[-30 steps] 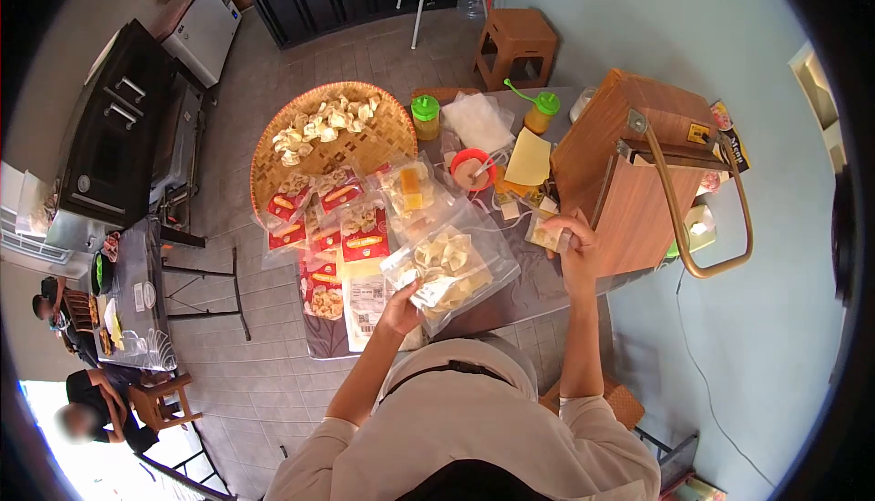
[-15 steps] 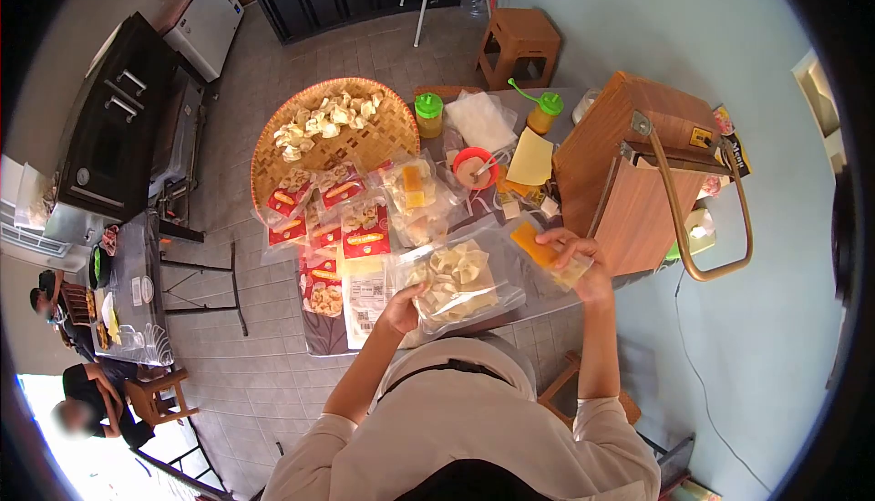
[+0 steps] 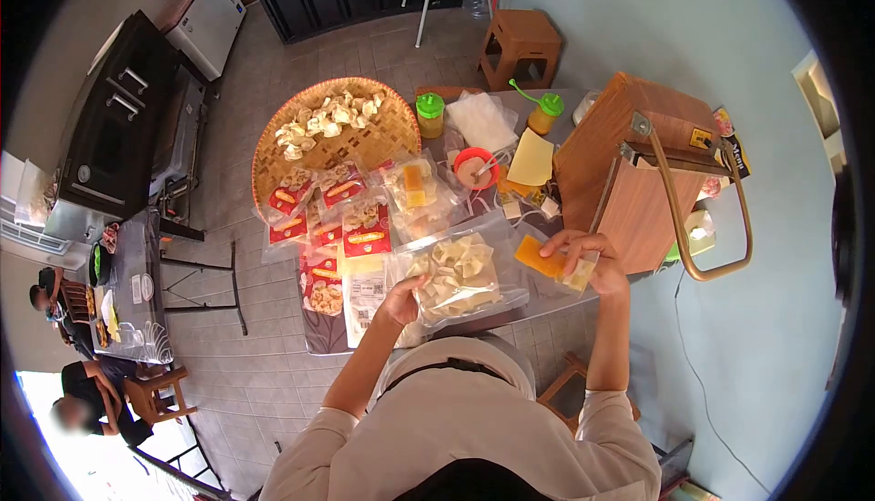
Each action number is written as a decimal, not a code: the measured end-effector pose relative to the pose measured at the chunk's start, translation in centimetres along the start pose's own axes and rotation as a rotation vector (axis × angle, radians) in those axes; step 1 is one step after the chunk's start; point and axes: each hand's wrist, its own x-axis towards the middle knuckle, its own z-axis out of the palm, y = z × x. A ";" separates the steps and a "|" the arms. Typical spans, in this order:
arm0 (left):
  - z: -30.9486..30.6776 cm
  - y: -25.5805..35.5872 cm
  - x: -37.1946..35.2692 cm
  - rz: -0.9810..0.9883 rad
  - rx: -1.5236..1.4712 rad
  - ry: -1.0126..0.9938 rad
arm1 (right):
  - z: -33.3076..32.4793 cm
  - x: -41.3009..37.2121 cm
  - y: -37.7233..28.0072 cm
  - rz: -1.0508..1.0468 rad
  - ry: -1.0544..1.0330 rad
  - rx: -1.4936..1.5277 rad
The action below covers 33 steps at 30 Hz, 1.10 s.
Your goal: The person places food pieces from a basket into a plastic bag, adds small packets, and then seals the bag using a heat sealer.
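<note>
A clear plastic bag (image 3: 456, 273) of pale folded dumplings lies near the table's front edge. My left hand (image 3: 399, 300) is closed on its left side, the thumb on top. To the right, my right hand (image 3: 591, 259) is closed on a small clear sachet (image 3: 540, 257) with an orange filling and a paler part by the fingers. The sachet is just beyond the bag's right end, above the tabletop. Left of the bag are several red-labelled packs (image 3: 365, 227) and a white printed label sheet (image 3: 366, 293). Another orange sachet (image 3: 415, 186) rests on a filled bag behind.
A round woven tray (image 3: 273, 154) with loose dumplings is at the back left. Two green-capped bottles (image 3: 429, 116), a red bowl (image 3: 489, 178) and yellow paper (image 3: 530, 158) stand farther back. A wooden case (image 3: 629, 200) borders the right. People sit at far left.
My right hand has moved slightly right and down with the sachet, which has turned a little. The bag in my left hand has shifted only slightly.
</note>
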 end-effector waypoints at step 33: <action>1.2 0.4 0.4 -0.115 0.211 -0.039 | 1.7 1.6 0.2 0.123 -0.459 -0.068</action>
